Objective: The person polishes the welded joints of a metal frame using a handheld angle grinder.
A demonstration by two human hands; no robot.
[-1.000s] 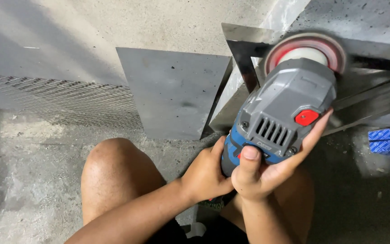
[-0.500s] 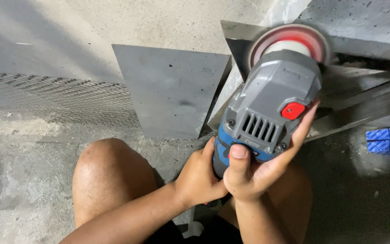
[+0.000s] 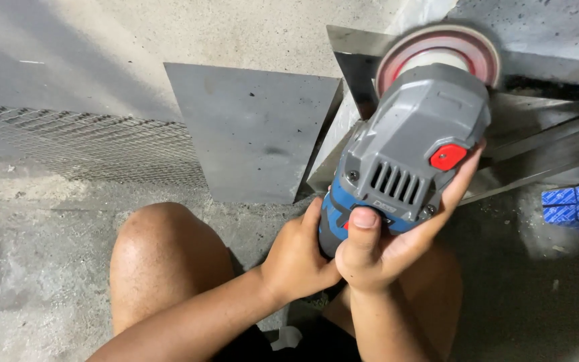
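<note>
I hold a grey and blue angle grinder (image 3: 413,144) with both hands. My right hand (image 3: 390,245) wraps its body from below, thumb on the blue grip, fingers reaching up past the red button (image 3: 447,157). My left hand (image 3: 296,258) grips the blue rear end from the left. The grinder's red-rimmed disc (image 3: 437,47) is blurred and sits against the angled steel pieces (image 3: 537,147) leaning at the wall.
A flat grey steel plate (image 3: 256,134) leans on the concrete wall to the left of the grinder. A strip of metal mesh (image 3: 82,144) runs along the wall's base. My bare knee (image 3: 162,248) is below. Blue boxes (image 3: 574,201) lie at the right edge.
The grinder and both hands have shifted slightly left, and the view has moved with them. The grip is the same.
</note>
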